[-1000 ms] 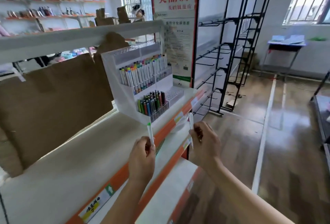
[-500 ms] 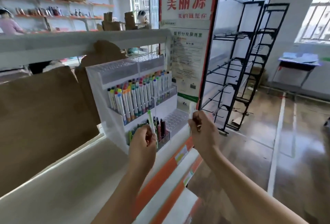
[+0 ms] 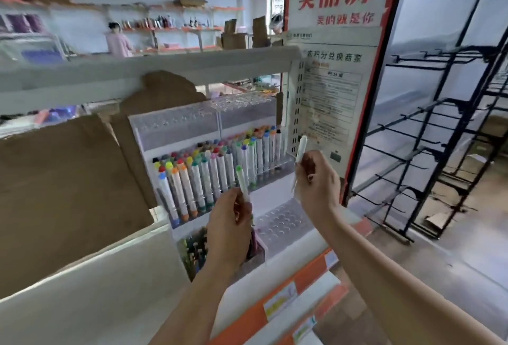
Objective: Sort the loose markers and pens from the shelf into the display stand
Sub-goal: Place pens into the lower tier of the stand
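Observation:
A white tiered display stand stands on the white shelf. Its middle tier holds a row of white markers with coloured caps; the bottom tier holds darker pens on the left and empty holes on the right. My left hand grips a white marker with a green cap, upright in front of the middle row. My right hand pinches a pale white marker upright beside the stand's right end.
Brown cardboard leans behind the shelf at left. A red-framed sign board rises right of the stand, with black wire racks beyond it. The shelf's orange price strip runs below. A person stands at distant shelves.
Both hands have lifted their markers and come closer to the stand. The view has moved in, so the stand fills more of the frame.

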Demonstrator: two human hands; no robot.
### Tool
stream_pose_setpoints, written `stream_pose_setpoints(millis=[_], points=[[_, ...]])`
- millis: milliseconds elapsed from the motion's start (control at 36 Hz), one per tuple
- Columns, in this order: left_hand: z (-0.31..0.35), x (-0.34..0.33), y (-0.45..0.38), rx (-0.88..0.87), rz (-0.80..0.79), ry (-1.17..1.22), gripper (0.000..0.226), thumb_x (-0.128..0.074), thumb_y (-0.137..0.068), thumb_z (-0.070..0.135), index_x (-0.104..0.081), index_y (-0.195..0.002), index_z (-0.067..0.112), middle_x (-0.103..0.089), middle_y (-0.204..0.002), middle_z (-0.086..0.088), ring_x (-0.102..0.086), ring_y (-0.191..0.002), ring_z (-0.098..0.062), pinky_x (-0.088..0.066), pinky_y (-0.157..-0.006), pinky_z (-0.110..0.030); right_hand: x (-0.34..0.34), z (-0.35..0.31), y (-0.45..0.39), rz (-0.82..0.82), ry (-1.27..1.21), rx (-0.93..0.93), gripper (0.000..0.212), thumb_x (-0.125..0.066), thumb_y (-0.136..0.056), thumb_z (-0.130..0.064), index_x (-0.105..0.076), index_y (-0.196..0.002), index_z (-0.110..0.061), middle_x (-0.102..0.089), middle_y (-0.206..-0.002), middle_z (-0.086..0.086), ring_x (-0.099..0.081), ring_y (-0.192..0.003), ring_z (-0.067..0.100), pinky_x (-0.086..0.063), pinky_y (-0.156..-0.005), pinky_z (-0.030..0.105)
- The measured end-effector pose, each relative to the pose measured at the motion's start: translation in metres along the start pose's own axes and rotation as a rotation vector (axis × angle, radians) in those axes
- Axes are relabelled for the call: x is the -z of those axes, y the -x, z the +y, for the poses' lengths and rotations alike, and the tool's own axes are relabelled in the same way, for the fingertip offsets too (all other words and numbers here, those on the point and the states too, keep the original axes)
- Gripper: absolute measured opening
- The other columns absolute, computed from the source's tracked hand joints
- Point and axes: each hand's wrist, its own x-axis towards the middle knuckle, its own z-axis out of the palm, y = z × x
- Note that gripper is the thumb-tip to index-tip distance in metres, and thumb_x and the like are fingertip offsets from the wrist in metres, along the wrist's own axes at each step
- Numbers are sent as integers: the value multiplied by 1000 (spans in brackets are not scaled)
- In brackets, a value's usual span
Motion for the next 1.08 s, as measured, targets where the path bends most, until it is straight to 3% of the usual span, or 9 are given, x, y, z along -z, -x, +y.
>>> stream_pose_setpoints(millis=[111, 222, 278, 389, 583, 695, 750, 1000, 1083], points=[[12, -15, -10, 18, 105, -78, 8, -51, -95, 9, -52, -87, 13, -53, -74, 4, -49, -68, -11, -35, -56, -19, -5, 5, -32, -67, -134, 54, 13, -59, -90, -6, -48, -84, -12, -44, -69, -14, -40, -61, 0, -32, -54, 8], [18, -24, -12, 32, 194, -149, 14, -52, -94, 8, -48, -83, 16, -51, -72, 7, -48, -66, -8, -34, -56, -16, -17, 7, -49, -198, -235, 114, 13, -56, -92, -8, -46, -84, -12, -52, -69, -4, -48, -60, 14, -35, -52, 14], [19, -27, -11, 54, 219, -160, 16, -52, -93, 6, -47, -83, 18, -51, -72, 8, -49, -67, -5, -35, -57, -13, -24, 6, -55, -246, -244, 149, 7, -54, -93, -11, -50, -89, -7, -57, -73, 1, -52, -63, 21, -40, -55, 26], [21, -31, -13, 92, 258, -197, 16, -55, -92, 7, -48, -89, 22, -51, -77, 13, -51, -72, -3, -37, -62, -8, -35, 3, -61, -325, -285, 214, 6, -54, -93, -8, -52, -96, -4, -52, -74, -4, -45, -59, 4, -35, -51, 9], [19, -32, -17, 54, 264, -199, 18, -59, -89, 4, -52, -87, 21, -57, -79, 7, -56, -75, -8, -45, -67, -18, -53, 10, -62, -434, -144, 281, 10, -53, -94, -19, -52, -101, -11, -51, -74, -4, -47, -63, 16, -28, -50, 23], [18, -33, -20, 23, 258, -200, 18, -60, -89, 4, -52, -87, 20, -57, -79, 6, -56, -75, -9, -43, -69, -15, -58, 17, -62, -453, -147, 244, 8, -54, -94, -18, -47, -90, -15, -43, -63, -12, -42, -56, 8, -30, -53, 27], [17, -34, -21, 24, 252, -186, 16, -60, -90, 4, -53, -88, 18, -58, -80, 4, -56, -75, -10, -43, -70, -18, -60, 18, -63, -454, -132, 239, 14, -54, -94, -17, -43, -86, -18, -41, -62, -13, -44, -58, 13, -34, -57, 29], [16, -38, -22, 56, 262, -175, 12, -59, -90, 4, -56, -91, 16, -59, -84, 2, -55, -78, -10, -43, -71, -19, -63, 17, -67, -458, -94, 295, 7, -56, -92, -17, -50, -91, -14, -47, -68, -7, -47, -63, 20, -33, -57, 28], [19, -39, -23, 51, 279, -189, 15, -61, -89, 4, -55, -92, 19, -57, -82, 9, -55, -78, -7, -42, -69, -9, -61, 21, -67, -453, -130, 295, 9, -57, -93, -20, -55, -97, -12, -48, -66, -8, -47, -61, 19, -33, -57, 27]])
